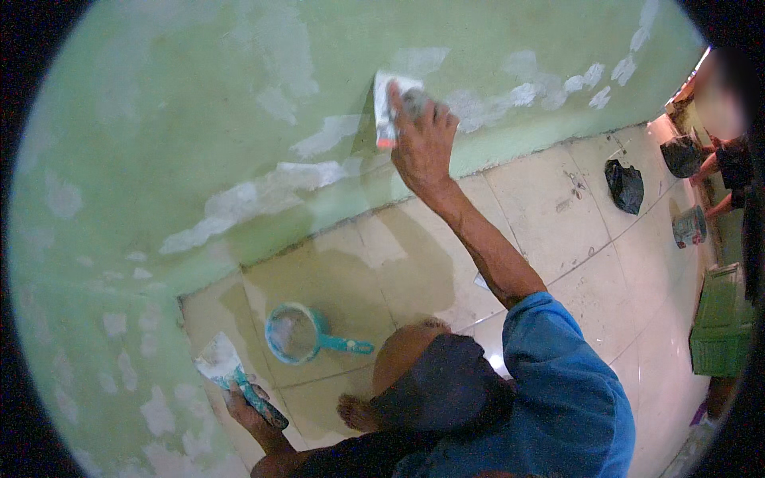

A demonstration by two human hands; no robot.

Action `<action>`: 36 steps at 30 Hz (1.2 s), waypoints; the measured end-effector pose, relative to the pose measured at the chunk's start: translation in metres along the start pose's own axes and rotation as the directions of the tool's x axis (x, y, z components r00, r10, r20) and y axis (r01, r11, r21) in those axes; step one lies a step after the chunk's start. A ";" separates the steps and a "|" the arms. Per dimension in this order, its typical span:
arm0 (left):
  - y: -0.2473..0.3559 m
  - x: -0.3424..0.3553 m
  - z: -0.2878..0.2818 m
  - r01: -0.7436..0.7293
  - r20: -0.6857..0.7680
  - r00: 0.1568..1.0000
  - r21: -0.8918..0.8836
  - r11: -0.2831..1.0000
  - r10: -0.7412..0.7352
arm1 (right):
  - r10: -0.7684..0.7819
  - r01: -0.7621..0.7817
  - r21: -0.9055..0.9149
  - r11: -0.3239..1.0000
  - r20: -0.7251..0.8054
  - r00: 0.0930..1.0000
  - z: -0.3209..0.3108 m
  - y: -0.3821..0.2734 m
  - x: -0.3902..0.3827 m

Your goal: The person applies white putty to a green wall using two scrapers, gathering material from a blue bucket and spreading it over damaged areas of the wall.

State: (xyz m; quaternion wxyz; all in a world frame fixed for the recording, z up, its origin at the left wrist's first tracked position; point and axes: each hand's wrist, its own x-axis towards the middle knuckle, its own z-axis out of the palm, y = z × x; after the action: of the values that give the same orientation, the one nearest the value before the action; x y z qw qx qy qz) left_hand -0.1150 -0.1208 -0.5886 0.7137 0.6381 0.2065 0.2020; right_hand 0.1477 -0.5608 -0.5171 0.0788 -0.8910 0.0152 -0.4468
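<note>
My right hand reaches up to the green wall, closed on a broad putty blade with an orange edge, which lies close against the wall. My left hand is low by the wall corner, wrapped around the teal and black handle of a putty knife. Whitish filler coats that knife's blade. Between my hands, on the floor, stands a teal dipper with pale filler inside, its handle pointing toward my bent knee. Pale filler patches run along the wall.
The tiled floor meets the wall in a slanting line. At the right lie a black plastic bag, a grey bucket and a green crate. Another person is there, hands near a second black bag.
</note>
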 end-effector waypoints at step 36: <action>0.017 -0.019 0.027 0.088 -0.078 0.993 0.037 0.995 -0.085 | 0.100 -0.813 0.238 -0.531 0.971 0.219 0.027 -0.024 -0.186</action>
State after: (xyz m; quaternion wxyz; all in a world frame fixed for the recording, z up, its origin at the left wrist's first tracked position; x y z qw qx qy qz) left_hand -0.1163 -0.1515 -0.5681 0.7002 0.6347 0.2653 0.1910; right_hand 0.0565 -0.5153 -0.6764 0.8836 -0.4180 0.1901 0.0916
